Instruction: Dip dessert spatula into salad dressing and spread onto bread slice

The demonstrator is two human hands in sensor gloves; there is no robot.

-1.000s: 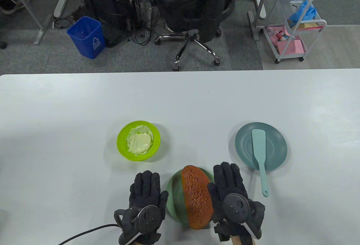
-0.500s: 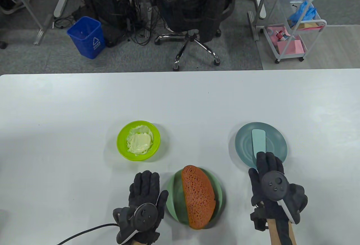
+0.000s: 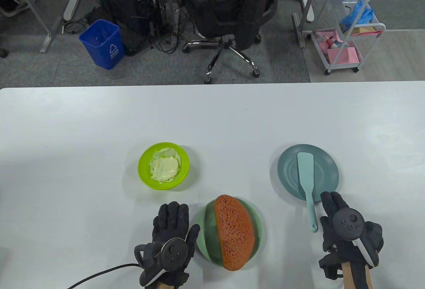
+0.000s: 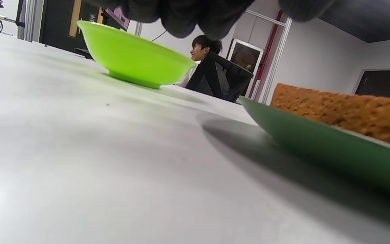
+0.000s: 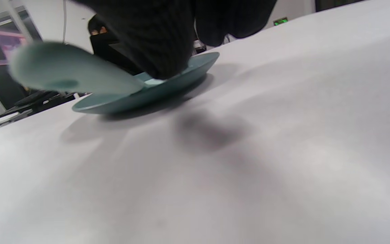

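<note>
A: was the right hand (image 3: pixel 345 227) holding the spatula (image 3: pixel 307 182)?
B: couldn't tell tbh, fingers sat right beside its handle, blade on the teal plate (image 3: pixel 328 169) just past them. left hand (image 3: pixel 171 236) lay flat by the bread (image 3: pixel 234 232)

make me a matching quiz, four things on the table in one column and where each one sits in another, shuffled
Things:
1. salad dressing
2. bread slice
3. dessert spatula
4. left hand

Places:
A. blade on the blue-grey plate
B. flat on the table, left of the green plate
C. in the lime bowl
D. on the green plate

Pairs: 1-C, 2-D, 3-A, 4-B
</note>
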